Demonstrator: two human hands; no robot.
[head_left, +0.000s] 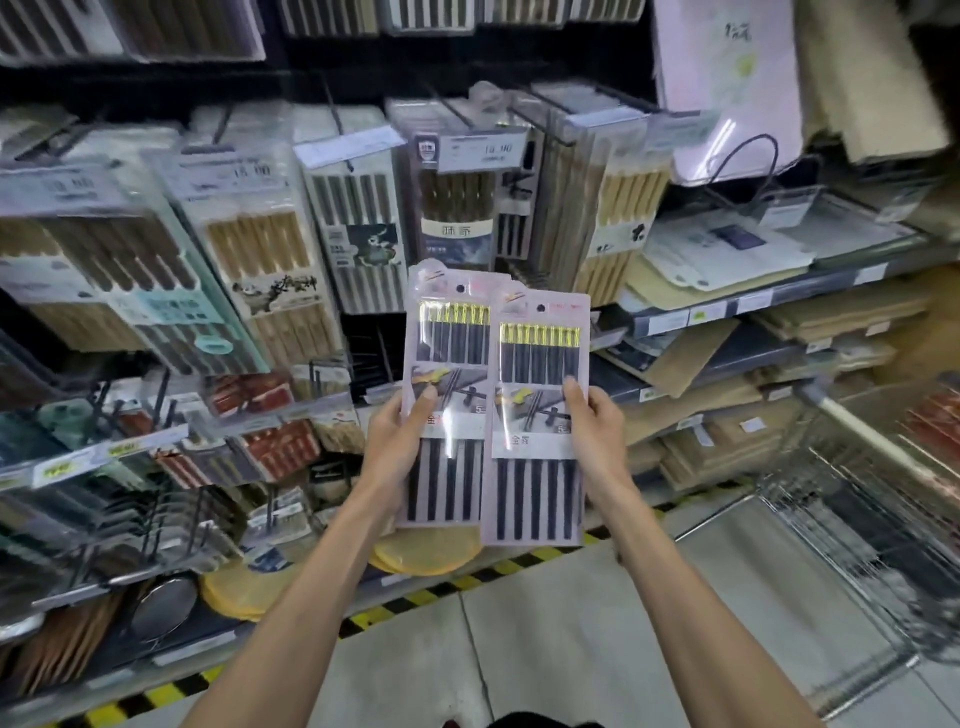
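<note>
Head-worn wide view, forward and down, close to shelves (727, 307)

Clock directions are taken from the held packs. The left hand (396, 441) grips the left pack (447, 338) and the right hand (597, 431) grips the right pack (540, 364). Their edges overlap, so nothing passes between them.

- 12 o'clock: hanging chopstick packs (358, 223) crowd the pegs close behind.
- 9 o'clock: pegged goods (156, 291) jut outward.
- 2 o'clock: shelf edge (753, 306) with stacked boards.
- 4 o'clock: wire cart (857, 519), near the right forearm.
- 6 o'clock: open room over the floor (545, 649), between the forearms.
</note>
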